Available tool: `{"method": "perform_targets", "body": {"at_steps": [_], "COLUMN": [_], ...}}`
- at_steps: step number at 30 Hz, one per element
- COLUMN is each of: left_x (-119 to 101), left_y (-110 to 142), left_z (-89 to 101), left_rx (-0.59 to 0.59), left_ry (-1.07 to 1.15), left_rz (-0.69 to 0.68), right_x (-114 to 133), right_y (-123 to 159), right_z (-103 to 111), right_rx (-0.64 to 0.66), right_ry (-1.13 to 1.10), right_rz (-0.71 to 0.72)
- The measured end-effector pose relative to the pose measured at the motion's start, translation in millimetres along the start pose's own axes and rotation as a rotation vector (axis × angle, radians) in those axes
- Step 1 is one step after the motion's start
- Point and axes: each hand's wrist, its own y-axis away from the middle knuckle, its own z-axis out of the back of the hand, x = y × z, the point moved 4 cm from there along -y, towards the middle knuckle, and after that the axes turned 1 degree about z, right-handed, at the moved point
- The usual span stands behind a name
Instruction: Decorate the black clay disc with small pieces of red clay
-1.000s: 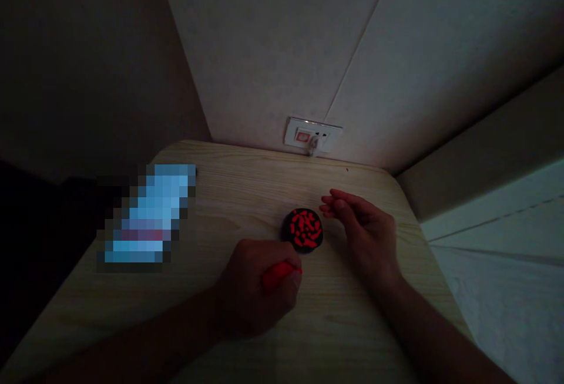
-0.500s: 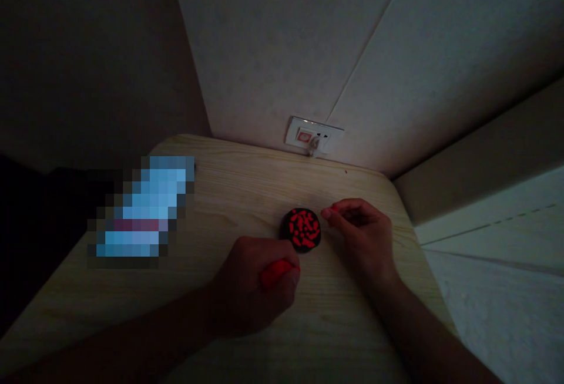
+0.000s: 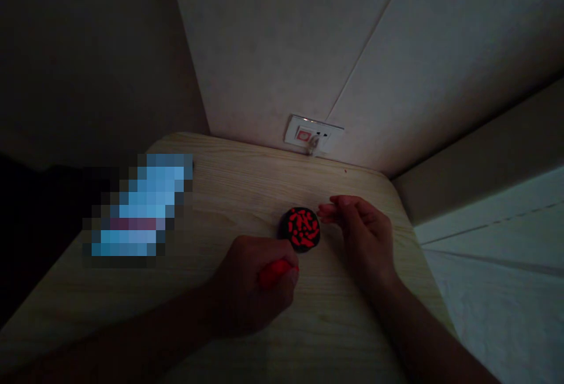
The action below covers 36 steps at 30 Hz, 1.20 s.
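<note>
A round black disc [image 3: 301,230] lies on the wooden tabletop, its upper face dotted with several irregular red bits. Just in front of it, my left hand [image 3: 258,287] is closed around a soft-looking red lump [image 3: 277,272], like modelling clay; part of the lump shows between thumb and forefinger. On the disc's right side is my right hand [image 3: 359,225], open, with its fingers stretched out towards the rim and the thumb drawn back from the fingertips. No red bit can be made out in it in the dim light.
A lit, pixelated screen-like object [image 3: 141,202] lies at the left of the pale wooden table [image 3: 238,167]. Behind the table, a wall socket [image 3: 312,134] has a clear plug in it. A light panel [image 3: 493,208] stands along the right side.
The right hand's thumb and fingertips have parted, and the small red bit pinched there before no longer shows. The left hand still grips its lump, and the disc has stayed in place.
</note>
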Motion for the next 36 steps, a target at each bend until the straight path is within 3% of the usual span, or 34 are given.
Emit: {"method": "perform_targets", "body": {"at_steps": [7,13,25,36], "left_x": [-0.9,-1.1,-0.1,-1.5], "left_y": [-0.8,-0.7,-0.8,-2.0], "left_z": [-0.2,0.1,-0.4,-0.1], "left_rx": [0.0,0.002,0.003,0.011], "left_ry": [0.017,0.017,0.016,0.013], "left_rz": [0.007,-0.012,0.011,0.01], "right_x": [1.7,-4.4,2.1,3.0], "right_y": [-3.3,-3.3,-2.3,2.7], "right_z": [3.4,3.4,1.3,-2.0], "right_rx": [-0.023,0.041,-0.017,0.02], "right_ry": [0.092,0.06,0.117,0.101], "right_rz": [0.074,0.055,0.059,0.021]}}
